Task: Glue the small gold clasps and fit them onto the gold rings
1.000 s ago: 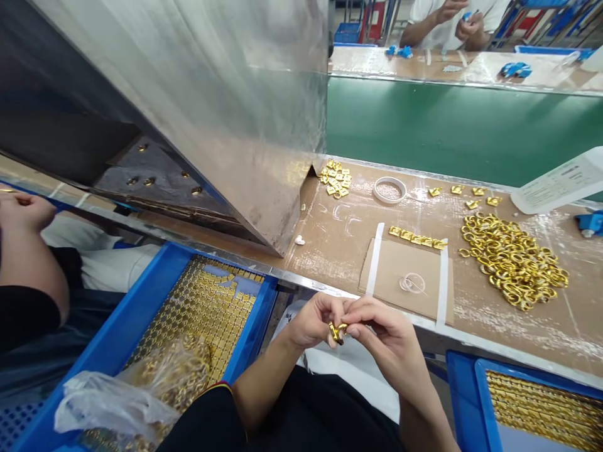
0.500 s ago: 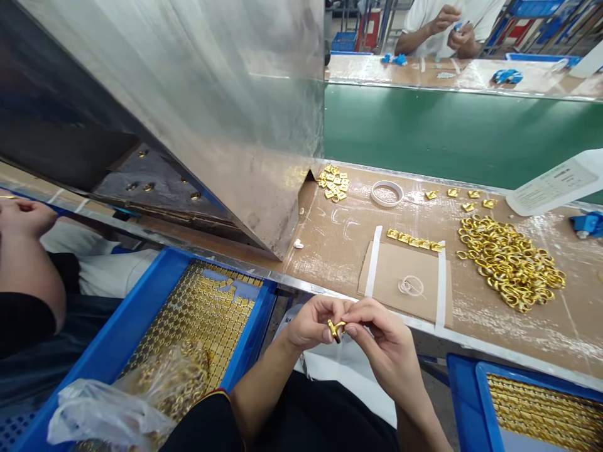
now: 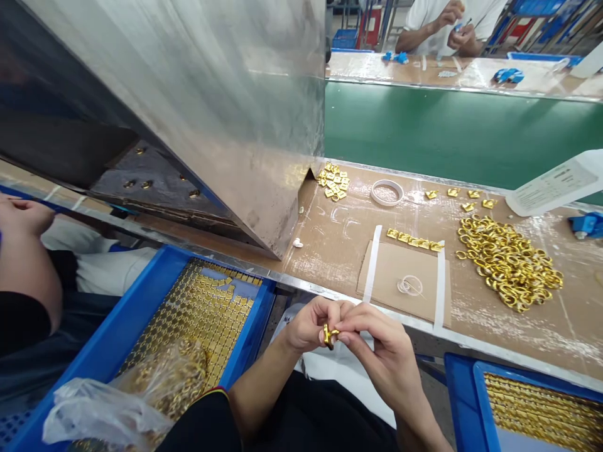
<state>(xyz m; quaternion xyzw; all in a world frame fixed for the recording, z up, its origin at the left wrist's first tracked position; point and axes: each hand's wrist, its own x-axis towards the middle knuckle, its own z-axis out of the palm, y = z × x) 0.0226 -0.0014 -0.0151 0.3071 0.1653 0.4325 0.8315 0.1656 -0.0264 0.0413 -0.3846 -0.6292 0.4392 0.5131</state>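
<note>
My left hand (image 3: 308, 326) pinches a small shiny gold metal piece (image 3: 326, 337) above my lap, just short of the bench edge. Against that piece, the fingertips of my right hand (image 3: 377, 342) are closed on a second gold part, mostly hidden by the fingers. Beyond my hands lies a taped cardboard sheet (image 3: 400, 276) bearing a small clear round dish (image 3: 409, 285). A row of square gold pieces (image 3: 414, 242) lines its far edge. To the right is a heap of gold rings (image 3: 511, 263).
A large metal housing (image 3: 245, 125) stands at left. A white ring (image 3: 387, 193), a gold pile (image 3: 333, 182) and a leaning white bottle (image 3: 556, 185) are on the bench. Blue trays (image 3: 155, 301) of gold parts flank me. A co-worker (image 3: 452, 28) sits across the green belt (image 3: 461, 125).
The gold piece between my fingers has turned and shifted slightly left and down. My right fingertips have moved a little left with it.
</note>
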